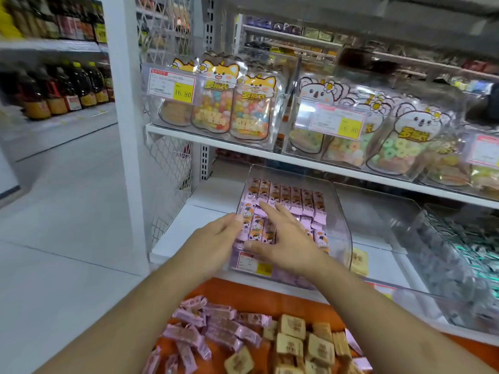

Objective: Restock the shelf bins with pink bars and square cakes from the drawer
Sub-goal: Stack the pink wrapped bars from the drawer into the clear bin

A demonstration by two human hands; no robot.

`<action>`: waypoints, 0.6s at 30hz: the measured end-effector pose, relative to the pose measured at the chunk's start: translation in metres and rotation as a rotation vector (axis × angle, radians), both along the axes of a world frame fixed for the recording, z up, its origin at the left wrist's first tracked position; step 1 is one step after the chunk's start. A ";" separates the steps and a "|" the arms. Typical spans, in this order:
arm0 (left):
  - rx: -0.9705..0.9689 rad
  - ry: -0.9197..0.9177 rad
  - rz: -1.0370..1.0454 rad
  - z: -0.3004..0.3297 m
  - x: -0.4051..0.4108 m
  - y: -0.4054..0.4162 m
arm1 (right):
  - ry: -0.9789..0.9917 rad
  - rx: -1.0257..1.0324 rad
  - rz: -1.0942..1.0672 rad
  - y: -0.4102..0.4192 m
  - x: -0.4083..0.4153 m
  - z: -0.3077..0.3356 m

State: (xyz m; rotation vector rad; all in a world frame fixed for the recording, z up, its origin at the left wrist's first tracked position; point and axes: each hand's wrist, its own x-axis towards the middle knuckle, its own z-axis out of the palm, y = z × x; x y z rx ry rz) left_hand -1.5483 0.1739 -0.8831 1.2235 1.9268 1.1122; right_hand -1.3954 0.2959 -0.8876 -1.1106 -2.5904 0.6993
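Pink bars (286, 203) — orange drawer (253, 295), seemingly tan square cakes (293, 326).

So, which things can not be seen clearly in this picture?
- Small print on the bin's price label, head view: blurred.
- Pink bars under the right hand and left hand: covered.
- Drawer: cut off by the bottom edge.
- Contents of the right-hand bin: motion blur.
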 end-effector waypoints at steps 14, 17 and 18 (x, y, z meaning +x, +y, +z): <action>-0.246 0.141 -0.137 -0.059 0.031 -0.078 | -0.012 -0.171 -0.081 -0.103 0.107 -0.091; -0.384 0.220 -0.225 -0.094 0.030 -0.078 | -0.116 -0.253 -0.097 -0.107 0.113 -0.125; -0.428 0.245 -0.257 -0.107 0.029 -0.077 | -0.144 -0.283 -0.099 -0.106 0.112 -0.135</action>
